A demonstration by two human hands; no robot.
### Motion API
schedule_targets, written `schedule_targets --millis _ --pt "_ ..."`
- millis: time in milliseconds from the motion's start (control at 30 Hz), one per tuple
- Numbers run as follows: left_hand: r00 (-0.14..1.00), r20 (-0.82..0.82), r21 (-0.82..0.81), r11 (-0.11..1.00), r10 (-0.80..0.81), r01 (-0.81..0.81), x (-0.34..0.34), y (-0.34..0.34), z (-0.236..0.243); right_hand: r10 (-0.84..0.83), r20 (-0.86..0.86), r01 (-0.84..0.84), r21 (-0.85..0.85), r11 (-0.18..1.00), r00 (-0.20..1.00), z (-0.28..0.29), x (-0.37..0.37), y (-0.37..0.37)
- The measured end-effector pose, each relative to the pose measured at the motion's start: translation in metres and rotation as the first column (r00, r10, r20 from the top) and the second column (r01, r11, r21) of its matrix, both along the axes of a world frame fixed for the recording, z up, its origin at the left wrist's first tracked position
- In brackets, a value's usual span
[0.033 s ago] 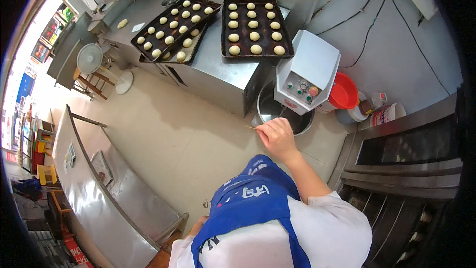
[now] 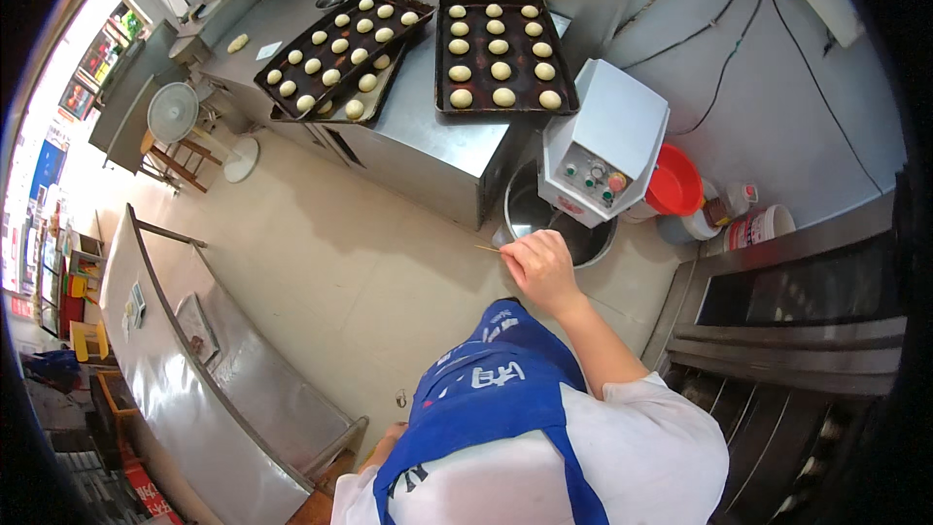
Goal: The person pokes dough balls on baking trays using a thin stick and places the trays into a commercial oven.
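Observation:
My right hand (image 2: 537,267) pinches a thin pale stick (image 2: 486,249) in front of the mixer's metal bowl (image 2: 526,206). My left hand (image 2: 394,436) is mostly hidden beside my blue apron (image 2: 510,408); its fingers cannot be made out. The white mixer (image 2: 603,126) has a button panel. On the steel counter (image 2: 452,148) lie dark baking trays with several pale dough balls: a right one (image 2: 478,60) and a tilted left one (image 2: 328,51) overlapping another tray beneath.
A steel table (image 2: 224,418) runs along my lower left, a dark oven (image 2: 792,331) along my right. A red basin (image 2: 673,175) and white buckets (image 2: 763,224) stand beside the mixer. A white fan (image 2: 173,115) and wooden stool (image 2: 183,163) are at back left.

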State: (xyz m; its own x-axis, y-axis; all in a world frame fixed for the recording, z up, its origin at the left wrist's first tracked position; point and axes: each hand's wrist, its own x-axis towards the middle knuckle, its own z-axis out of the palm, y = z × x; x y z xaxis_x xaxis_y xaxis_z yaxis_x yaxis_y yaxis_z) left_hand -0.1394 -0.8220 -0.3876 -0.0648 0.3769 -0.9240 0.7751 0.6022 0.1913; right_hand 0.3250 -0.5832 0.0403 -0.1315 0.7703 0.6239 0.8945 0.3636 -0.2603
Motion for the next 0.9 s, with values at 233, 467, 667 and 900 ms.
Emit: schedule_targets --millis 233,467,667,900 --pt "0.977 0.128 0.172 0.966 0.171 -0.192 -0.006 0.189 0.046 -0.151 -0.022 0.148 -0.086 0.985 0.988 -0.036 0.022 0.191" --pt "0.951 0.168 0.26 0.919 0.26 -0.297 0.071 0.457 0.146 -0.386 -0.141 0.359 -0.185 0.915 0.911 -0.039 0.145 0.45" --pt "0.81 0.291 0.403 0.703 0.509 -0.586 0.099 0.597 0.236 -0.663 -0.245 0.555 -0.389 0.736 0.708 -0.075 0.241 0.649" --pt "0.977 -0.21 0.045 0.999 0.039 -0.03 0.062 0.558 0.214 -0.761 -0.143 0.651 -0.434 0.623 0.633 -0.102 0.313 0.809"
